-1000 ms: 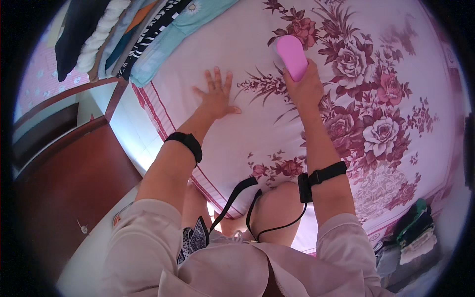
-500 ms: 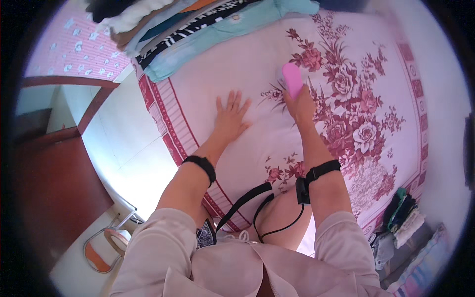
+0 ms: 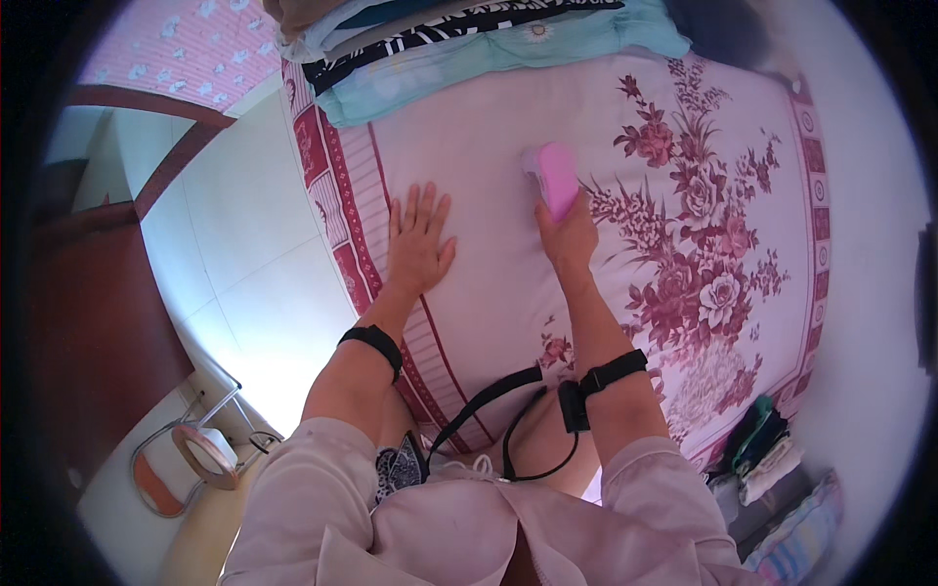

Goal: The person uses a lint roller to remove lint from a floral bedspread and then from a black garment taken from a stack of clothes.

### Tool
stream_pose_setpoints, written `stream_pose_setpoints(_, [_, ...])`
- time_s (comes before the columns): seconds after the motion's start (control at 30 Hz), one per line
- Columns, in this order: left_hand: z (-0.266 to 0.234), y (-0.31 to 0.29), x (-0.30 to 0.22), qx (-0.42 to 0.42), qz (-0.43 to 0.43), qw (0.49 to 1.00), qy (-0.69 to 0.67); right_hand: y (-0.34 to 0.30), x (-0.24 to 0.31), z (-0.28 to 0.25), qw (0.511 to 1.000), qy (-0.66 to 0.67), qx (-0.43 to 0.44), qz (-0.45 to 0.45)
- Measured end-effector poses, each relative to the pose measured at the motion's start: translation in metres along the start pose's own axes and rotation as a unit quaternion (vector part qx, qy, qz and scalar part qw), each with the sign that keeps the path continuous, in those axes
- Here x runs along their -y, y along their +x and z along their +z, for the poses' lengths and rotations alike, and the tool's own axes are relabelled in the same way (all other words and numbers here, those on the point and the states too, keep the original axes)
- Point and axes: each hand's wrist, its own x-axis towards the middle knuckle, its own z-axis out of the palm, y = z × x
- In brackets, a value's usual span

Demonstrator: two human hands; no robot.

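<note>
Holding a pink block with round ends (image 3: 560,181), the right hand (image 3: 571,236) is closed around the near end of it in the head view. The other end pokes out past the hand, away from the person and a bit to the left. A pale part shows along the block's left side.

The left hand (image 3: 418,256) holds nothing. It is flat and wide, palm down on the flowered sheet (image 3: 479,225), with its fingers a little apart and its thumb out toward the right hand. The two hands are well apart, with plain pale sheet between them. I cannot tell how hard the left hand is pushing.

Just beside the left hand's little finger runs the red and white border (image 3: 354,249). Farther left of that hand is the pale floor (image 3: 259,283). Behind it and to the left is a round stool (image 3: 207,457).

To the right of the right hand are big red and pink flowers (image 3: 718,254) on the sheet. Ahead of both hands is a pile of folded cloth, and the light green cloth (image 3: 508,66) is the one nearest to them. Behind the right hand and well to the right is a small heap of clothes (image 3: 757,449). Each arm has a black strap (image 3: 614,371) on it, behind the hand.
</note>
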Motion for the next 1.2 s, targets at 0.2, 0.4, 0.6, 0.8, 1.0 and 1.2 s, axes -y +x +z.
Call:
stream_pose_setpoints(0.2, [0.004, -0.004, 0.006, -0.017, -0.002, 0.999, -0.042, -0.021, 0.030, 0.019, 0.994, 0.007, 0.067, -0.088])
stream_pose_setpoints(0.4, [0.009, -0.005, 0.010, -0.042, -0.001, 0.998, -0.056, -0.012, 0.039, 0.018, 0.996, -0.009, 0.079, -0.040])
stream_pose_setpoints(0.6, [0.012, -0.006, 0.011, -0.055, 0.000, 0.996, -0.069, -0.040, 0.039, 0.023, 0.989, 0.002, 0.083, -0.121])
stream_pose_setpoints(0.8, [0.013, -0.007, 0.015, -0.084, 0.014, 0.988, -0.125, -0.034, 0.061, 0.030, 0.995, -0.024, 0.049, -0.082])
stream_pose_setpoints(1.0, [0.015, -0.007, 0.022, -0.101, 0.017, 0.976, -0.191, -0.025, 0.095, 0.042, 0.995, -0.037, 0.073, -0.052])
stream_pose_setpoints(1.2, [0.015, -0.007, 0.026, -0.111, 0.005, 0.970, -0.218, -0.071, 0.090, 0.022, 0.990, -0.081, 0.106, -0.042])
